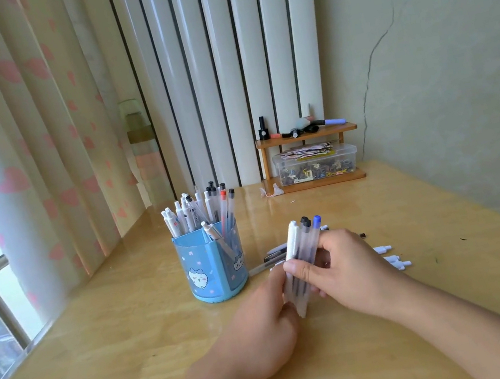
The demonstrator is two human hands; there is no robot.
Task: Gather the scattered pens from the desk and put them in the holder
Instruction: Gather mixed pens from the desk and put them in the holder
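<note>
Right now both bare hands are closing together around a bundle of slim translucent plastic pens (304, 256), which is standing nearly upright above the glossy yellow wooden desk (135, 343). The right hand (343, 269) is wrapping its fingers across the middle of the bundle from the right, with the thumb pressing on the front, while the left hand (264, 317) is clamping the lower ends from the left, so both are gripping the same pens. The capped tips are sticking up past the fingers: white ones on the left, two black ones in the middle and a blue one on the right. Just behind the hands, more loose pens (274, 257) are lying flat on the desk, and a few white pen ends (394, 259) are poking out to the right of the right wrist. Just to the left of the bundle, apart from it, the round light-blue plastic pen holder with a cartoon cat print (212, 266) is standing upright, already holding many white, black and red capped pens. Farther back, against the white ribbed wall panels, a small wooden two-tier shelf (306, 135) is carrying little bottles on top and a clear plastic box of small bits (316, 166) underneath. A heart-patterned curtain (17, 146) is hanging at the left.
</note>
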